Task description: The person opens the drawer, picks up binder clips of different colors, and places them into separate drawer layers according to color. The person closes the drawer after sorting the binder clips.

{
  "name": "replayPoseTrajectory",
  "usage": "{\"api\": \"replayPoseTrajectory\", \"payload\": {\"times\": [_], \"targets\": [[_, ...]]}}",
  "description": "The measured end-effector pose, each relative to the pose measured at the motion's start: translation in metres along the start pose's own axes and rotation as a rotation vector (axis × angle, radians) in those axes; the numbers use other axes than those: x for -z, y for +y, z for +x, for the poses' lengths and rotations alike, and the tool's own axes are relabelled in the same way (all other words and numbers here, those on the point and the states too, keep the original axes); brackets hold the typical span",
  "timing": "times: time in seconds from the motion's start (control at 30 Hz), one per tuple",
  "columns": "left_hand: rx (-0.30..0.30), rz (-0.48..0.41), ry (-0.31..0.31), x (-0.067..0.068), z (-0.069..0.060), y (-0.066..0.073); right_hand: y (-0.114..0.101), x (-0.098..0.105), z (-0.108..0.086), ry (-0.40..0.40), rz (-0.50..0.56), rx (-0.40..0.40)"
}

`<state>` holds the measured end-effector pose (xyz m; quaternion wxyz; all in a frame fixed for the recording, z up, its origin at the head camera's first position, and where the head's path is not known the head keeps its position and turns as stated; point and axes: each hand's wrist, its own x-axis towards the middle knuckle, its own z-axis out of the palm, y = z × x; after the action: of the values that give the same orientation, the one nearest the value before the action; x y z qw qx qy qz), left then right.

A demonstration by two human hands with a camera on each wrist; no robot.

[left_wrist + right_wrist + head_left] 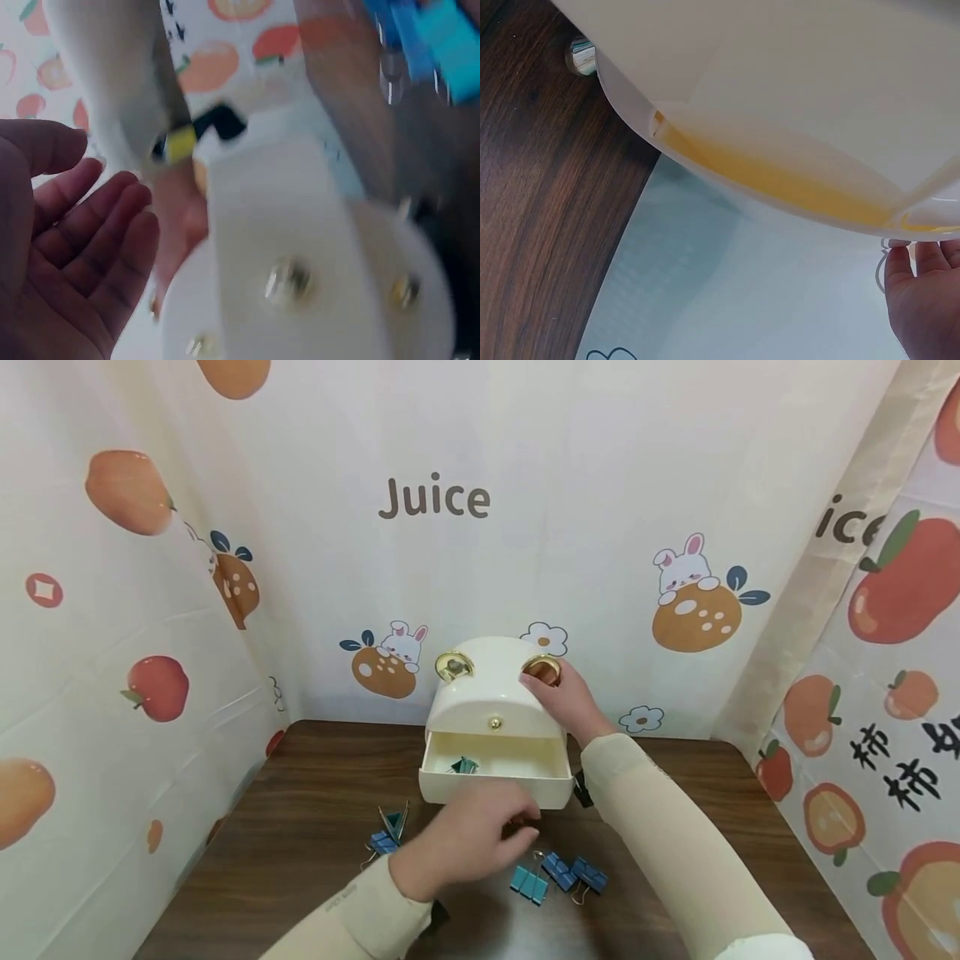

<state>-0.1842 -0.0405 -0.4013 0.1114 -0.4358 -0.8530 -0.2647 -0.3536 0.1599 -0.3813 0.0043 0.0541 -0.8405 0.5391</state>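
A small white drawer box [491,689] with two gold-rimmed round ears stands at the table's back. Its lower drawer [495,789] is pulled out, with a dark teal binder clip [465,766] inside. My right hand [576,703] grips the right gold-rimmed ear [542,668], the thumb in front; in the right wrist view its fingertips [901,262] touch the box's edge. In front of the drawer, my left hand [476,835] is blurred. The left wrist view shows that left hand [82,247] with loosely bent fingers and nothing in it.
Right of my left hand lie a turquoise binder clip [529,885] and two blue binder clips [588,875]. To its left are a teal clip [393,822] and a blue clip [383,842]. A black clip [582,789] sits beside the drawer. Printed cloth [525,552] hangs behind.
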Motion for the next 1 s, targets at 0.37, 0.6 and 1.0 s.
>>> {"api": "replayPoseTrajectory", "payload": {"times": [0.37, 0.6, 1.0], "targets": [[0.141, -0.13, -0.04, -0.039, -0.005, 0.004, -0.001, 0.0, 0.0, 0.012, 0.014, 0.025], [0.222, -0.11, -0.045, -0.054, -0.011, 0.0, -0.004, -0.001, 0.0, 0.012, 0.01, 0.014], [0.306, -0.06, -0.111, -0.087, -0.024, -0.009, -0.005, -0.001, -0.002, 0.011, 0.011, -0.003]]}}
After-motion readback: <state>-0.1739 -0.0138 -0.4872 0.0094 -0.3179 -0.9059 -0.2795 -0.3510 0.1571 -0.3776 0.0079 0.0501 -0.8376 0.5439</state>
